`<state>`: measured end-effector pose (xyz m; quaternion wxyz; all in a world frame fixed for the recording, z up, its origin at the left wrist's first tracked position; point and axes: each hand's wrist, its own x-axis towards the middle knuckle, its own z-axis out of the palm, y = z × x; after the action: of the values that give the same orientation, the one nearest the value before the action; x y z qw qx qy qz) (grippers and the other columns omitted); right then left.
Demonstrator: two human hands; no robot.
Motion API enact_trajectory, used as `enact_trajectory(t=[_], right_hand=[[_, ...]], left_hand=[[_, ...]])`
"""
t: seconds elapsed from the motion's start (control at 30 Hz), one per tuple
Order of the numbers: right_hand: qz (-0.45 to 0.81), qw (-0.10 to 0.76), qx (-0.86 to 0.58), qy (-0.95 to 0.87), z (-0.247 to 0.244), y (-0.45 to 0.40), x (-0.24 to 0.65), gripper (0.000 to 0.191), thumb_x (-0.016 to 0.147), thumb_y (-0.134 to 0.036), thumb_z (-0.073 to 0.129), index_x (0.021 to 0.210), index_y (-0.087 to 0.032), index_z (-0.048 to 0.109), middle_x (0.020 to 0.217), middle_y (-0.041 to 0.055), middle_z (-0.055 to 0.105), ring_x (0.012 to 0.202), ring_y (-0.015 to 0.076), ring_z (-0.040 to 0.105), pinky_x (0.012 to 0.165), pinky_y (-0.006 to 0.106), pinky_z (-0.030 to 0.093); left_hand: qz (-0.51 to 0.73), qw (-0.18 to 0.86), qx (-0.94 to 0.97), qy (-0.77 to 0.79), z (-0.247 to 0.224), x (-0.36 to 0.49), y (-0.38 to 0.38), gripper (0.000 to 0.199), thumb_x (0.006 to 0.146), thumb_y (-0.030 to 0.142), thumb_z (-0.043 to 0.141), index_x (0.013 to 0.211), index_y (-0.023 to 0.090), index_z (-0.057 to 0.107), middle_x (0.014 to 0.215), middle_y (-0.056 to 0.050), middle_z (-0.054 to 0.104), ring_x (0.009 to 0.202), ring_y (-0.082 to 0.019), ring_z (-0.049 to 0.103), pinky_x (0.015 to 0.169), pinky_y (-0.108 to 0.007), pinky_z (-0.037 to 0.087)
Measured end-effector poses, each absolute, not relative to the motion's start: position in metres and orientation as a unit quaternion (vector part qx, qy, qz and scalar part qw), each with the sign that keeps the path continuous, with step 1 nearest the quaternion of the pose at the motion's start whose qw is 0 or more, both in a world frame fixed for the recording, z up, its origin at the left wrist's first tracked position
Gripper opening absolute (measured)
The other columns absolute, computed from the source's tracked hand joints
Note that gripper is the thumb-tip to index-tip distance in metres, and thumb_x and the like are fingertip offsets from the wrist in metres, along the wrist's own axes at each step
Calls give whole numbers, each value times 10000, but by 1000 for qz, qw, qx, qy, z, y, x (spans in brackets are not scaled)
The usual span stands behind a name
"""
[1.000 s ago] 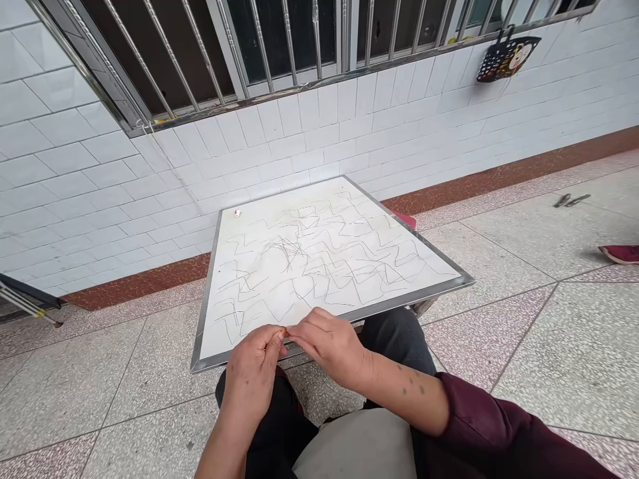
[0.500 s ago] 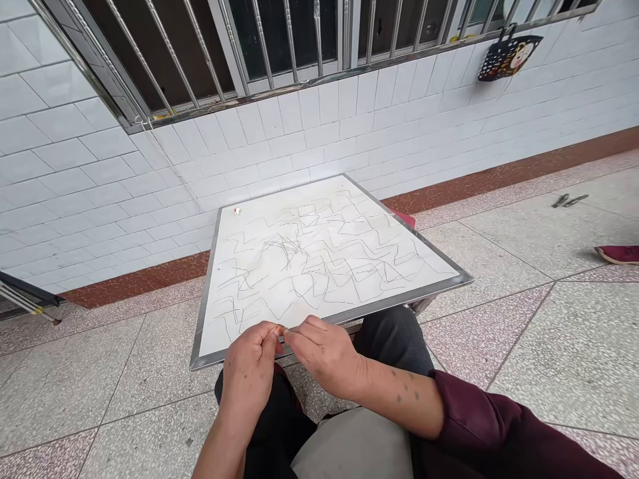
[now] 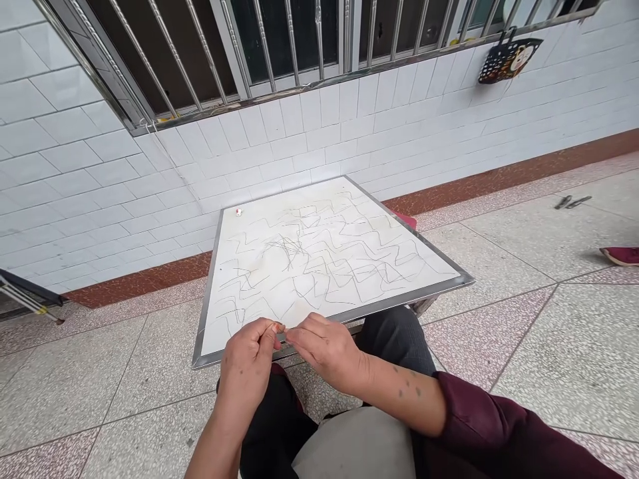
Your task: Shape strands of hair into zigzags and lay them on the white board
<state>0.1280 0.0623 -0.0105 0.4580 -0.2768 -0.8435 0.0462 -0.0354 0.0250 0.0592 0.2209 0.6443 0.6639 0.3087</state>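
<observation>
My left hand (image 3: pixel 246 359) is closed in a pinch above the front edge of a white tabletop (image 3: pixel 259 213) with a grey metal rim. My right hand (image 3: pixel 327 349) pinches too, its fingertips right beside the left ones. A tiny orange-brown bit (image 3: pixel 279 327) shows at the left fingertips; it is too small to name. Many thin dark wavy strands (image 3: pixel 319 266) cover the tabletop, either loose threads or drawn lines. Some cross in a tangle (image 3: pixel 287 246) left of the middle. A small white and red object (image 3: pixel 238 212) sits at the far left corner.
The table stands against a white tiled wall (image 3: pixel 309 143) under a barred window (image 3: pixel 279 40). A dark basket (image 3: pixel 509 58) hangs at the right. Metal legs (image 3: pixel 30 299) show at far left. A person's red shoe (image 3: pixel 622 255) and grey objects (image 3: pixel 572 202) are on the floor.
My fingertips are slightly farther apart, with the right hand shifted a little to the right. Both hands still pinch. The view has shifted slightly.
</observation>
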Motion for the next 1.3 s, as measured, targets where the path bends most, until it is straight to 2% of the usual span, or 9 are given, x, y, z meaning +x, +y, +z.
enact_trajectory(t=[0.23,0.43,0.53,0.63,0.73,0.8,0.93,1.07,1.3], right_hand=[[125,472,-275,-828,-9,65,131,131,968,-230,528,985,-229,658,772,25,657,719,166,581,635,283,475],[149,480,-270,-821,-10,63,130,134,949,-201,541,989,-204,669,782,38,670,721,168,595,627,282,484],[229,487,-297,-789,-8,61,129,104,917,-211,590,951,-204,688,741,21,655,701,157,604,629,274,492],[345,497,-336,-722,-4,59,129,83,883,-246,632,916,-218,702,746,6,656,662,135,606,601,254,504],[438,512,-344,-654,-1,58,130,109,855,-302,655,905,-222,709,781,7,665,609,116,594,534,236,505],[470,516,-340,-631,0,58,130,128,842,-324,662,900,-221,711,784,8,661,581,109,582,499,231,498],[470,517,-337,-631,-2,59,128,116,834,-310,664,890,-222,714,778,9,667,625,121,601,514,232,502],[452,506,-336,-653,-6,59,126,74,837,-261,656,872,-216,704,776,4,682,681,131,630,574,238,513],[490,451,-325,-671,-11,52,128,97,816,-190,677,907,-215,657,805,-7,699,731,132,651,654,243,517]], left_hand=[[312,217,643,665,63,-40,25,344,910,443,435,855,236,704,691,-2,677,642,-200,616,616,-308,450],[324,190,637,673,63,-40,25,353,903,450,445,851,235,720,685,-9,684,653,-209,629,607,-311,461],[336,217,631,665,70,-40,25,357,892,472,476,892,230,740,707,-20,697,687,-215,646,630,-320,493],[406,263,592,645,86,-53,24,410,868,517,529,1060,220,736,854,-50,737,805,-229,664,686,-331,533],[550,258,478,634,92,-79,21,467,815,540,610,1109,194,720,966,-74,743,878,-228,651,702,-317,545],[633,259,382,622,81,-91,18,470,742,529,688,1040,169,736,897,-76,743,821,-209,637,620,-270,523],[601,377,328,624,38,-75,14,502,597,466,825,987,158,755,840,-86,746,718,-178,618,552,-238,482],[565,468,398,551,8,-30,11,388,735,432,765,1041,193,757,908,-78,743,779,-172,620,606,-236,469],[604,455,378,534,5,-9,13,220,763,367,763,874,178,764,873,-45,725,742,-145,597,632,-232,456]])
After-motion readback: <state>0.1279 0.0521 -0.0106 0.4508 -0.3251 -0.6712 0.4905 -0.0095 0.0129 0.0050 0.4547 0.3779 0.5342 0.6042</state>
